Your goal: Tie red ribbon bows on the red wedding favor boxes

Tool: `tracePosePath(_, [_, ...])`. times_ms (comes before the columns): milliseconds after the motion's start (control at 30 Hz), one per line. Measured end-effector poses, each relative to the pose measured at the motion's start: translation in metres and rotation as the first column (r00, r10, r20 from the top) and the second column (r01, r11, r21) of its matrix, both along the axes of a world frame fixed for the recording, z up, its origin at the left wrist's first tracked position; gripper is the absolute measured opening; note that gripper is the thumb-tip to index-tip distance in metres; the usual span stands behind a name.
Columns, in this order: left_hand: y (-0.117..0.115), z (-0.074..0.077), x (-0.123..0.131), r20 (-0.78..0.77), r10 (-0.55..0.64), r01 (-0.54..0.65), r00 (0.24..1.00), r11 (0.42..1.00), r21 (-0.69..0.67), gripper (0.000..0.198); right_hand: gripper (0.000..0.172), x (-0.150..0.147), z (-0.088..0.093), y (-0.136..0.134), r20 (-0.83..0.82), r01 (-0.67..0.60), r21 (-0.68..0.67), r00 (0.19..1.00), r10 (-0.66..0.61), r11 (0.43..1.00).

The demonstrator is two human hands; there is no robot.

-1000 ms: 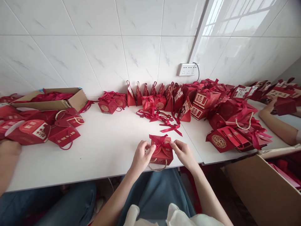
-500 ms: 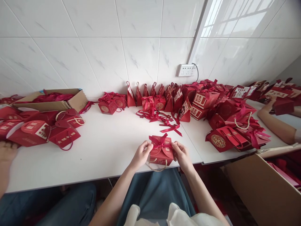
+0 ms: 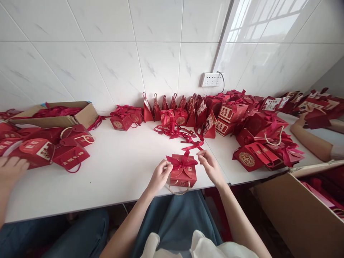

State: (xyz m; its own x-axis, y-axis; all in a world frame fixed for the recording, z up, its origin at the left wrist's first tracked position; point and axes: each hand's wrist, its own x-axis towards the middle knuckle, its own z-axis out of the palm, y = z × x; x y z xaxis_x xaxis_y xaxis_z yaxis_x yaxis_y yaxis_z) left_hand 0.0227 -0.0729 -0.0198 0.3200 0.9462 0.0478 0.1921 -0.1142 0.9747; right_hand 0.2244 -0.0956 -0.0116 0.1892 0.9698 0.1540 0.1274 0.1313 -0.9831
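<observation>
A red gift box [image 3: 183,177] with a gold rope handle stands at the front edge of the white table [image 3: 115,172]. Across its top lies a dark red ribbon bow [image 3: 184,163]. My left hand [image 3: 161,173] pinches the bow's left loop between thumb and finger. To the right of the box, my right hand [image 3: 210,166] is raised off the bow, fingers curled and a little apart, with nothing seen between them. Loose red ribbons [image 3: 178,132] lie behind the box.
Finished-looking red boxes [image 3: 232,111] line the wall. More boxes [image 3: 71,154] and a carton of ribbon [image 3: 87,115] are at left, beside another person's hand [image 3: 12,172]. A large carton [image 3: 292,211] stands at right; another person's arm [image 3: 311,139] is beyond it.
My right hand has let go of the bow and lifted up and away from the box. The other person's hand at left has moved up onto the boxes there.
</observation>
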Motion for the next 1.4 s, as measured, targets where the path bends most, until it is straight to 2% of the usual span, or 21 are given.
tracePosePath(33, [0.0, 0.002, 0.0, -0.008, 0.002, -0.002, 1.0, 1.0, 0.002, 0.028, 0.024, -0.002, 0.011, 0.005, 0.195, 0.01, 0.074, 0.98, -0.024, 0.997])
tracePosePath(67, [-0.001, 0.002, 0.001, -0.016, 0.006, -0.006, 1.0, 1.0, 0.004, 0.028, 0.02, -0.005, 0.021, 0.011, 0.373, -0.036, 0.122, 0.928, -0.012, 0.992])
tracePosePath(133, [-0.002, 0.002, 0.002, -0.035, 0.023, -0.022, 0.999, 1.0, 0.018, 0.027, 0.014, -0.017, 0.037, 0.024, 0.618, -0.174, 0.113, 0.783, 0.068, 0.978])
tracePosePath(233, [-0.003, -0.003, 0.003, -0.051, 0.086, -0.083, 0.995, 0.995, 0.056, 0.024, 0.008, -0.034, 0.048, 0.039, 0.746, -0.313, -0.067, 0.615, 0.256, 0.947])
tracePosePath(300, [-0.004, -0.007, 0.002, -0.043, 0.133, -0.13, 0.99, 0.989, 0.071, 0.021, 0.005, -0.04, 0.049, 0.045, 0.726, -0.368, -0.157, 0.586, 0.36, 0.917])
tracePosePath(367, [-0.005, -0.01, 0.0, -0.036, 0.148, -0.143, 0.988, 0.983, 0.112, 0.018, 0.008, -0.041, 0.046, 0.047, 0.683, -0.396, -0.177, 0.609, 0.402, 0.901])
tracePosePath(467, [-0.006, -0.011, -0.003, -0.08, 0.106, -0.079, 0.991, 0.956, 0.282, 0.014, 0.012, -0.039, 0.04, 0.047, 0.629, -0.325, -0.158, 0.694, 0.349, 0.932])
tracePosePath(567, [-0.006, -0.01, -0.003, -0.173, 0.058, 0.014, 0.983, 0.921, 0.388, 0.026, 0.015, -0.037, 0.035, 0.047, 0.591, -0.238, -0.166, 0.753, 0.29, 0.957])
tracePosePath(700, [-0.005, -0.008, 0.0, -0.223, -0.023, 0.104, 0.975, 0.927, 0.361, 0.038, 0.018, -0.035, 0.031, 0.047, 0.561, -0.176, -0.165, 0.793, 0.239, 0.97])
tracePosePath(967, [-0.004, -0.004, 0.002, -0.248, -0.03, 0.116, 0.968, 0.932, 0.343, 0.04, 0.02, -0.034, 0.021, 0.053, 0.497, -0.038, -0.12, 0.863, 0.093, 0.992])
tracePosePath(1067, [-0.005, -0.004, 0.002, -0.247, -0.026, 0.108, 0.969, 0.94, 0.322, 0.04, 0.022, -0.025, 0.021, 0.044, 0.468, 0.064, -0.067, 0.883, -0.025, 0.996])
tracePosePath(1133, [-0.005, -0.004, 0.002, -0.242, -0.025, 0.103, 0.97, 0.944, 0.315, 0.039, 0.031, -0.016, 0.023, 0.032, 0.477, 0.153, -0.055, 0.872, -0.109, 0.987])
tracePosePath(1200, [-0.005, -0.003, 0.001, -0.231, -0.031, 0.104, 0.972, 0.944, 0.314, 0.038, 0.043, -0.009, 0.024, 0.018, 0.505, 0.17, -0.094, 0.857, -0.1, 0.981])
tracePosePath(1267, [-0.004, -0.002, 0.002, -0.222, -0.039, 0.106, 0.974, 0.948, 0.299, 0.038, 0.052, -0.007, 0.025, 0.007, 0.515, 0.107, -0.154, 0.857, -0.012, 0.982])
tracePosePath(1333, [-0.002, 0.001, 0.002, -0.223, -0.045, 0.107, 0.974, 0.955, 0.276, 0.038, 0.054, -0.008, 0.025, 0.0, 0.501, 0.044, -0.189, 0.864, 0.058, 0.981])
tracePosePath(1400, [0.001, 0.002, 0.003, -0.236, -0.051, 0.114, 0.971, 0.958, 0.263, 0.039, 0.051, -0.01, 0.024, -0.001, 0.486, 0.029, -0.198, 0.871, 0.072, 0.98])
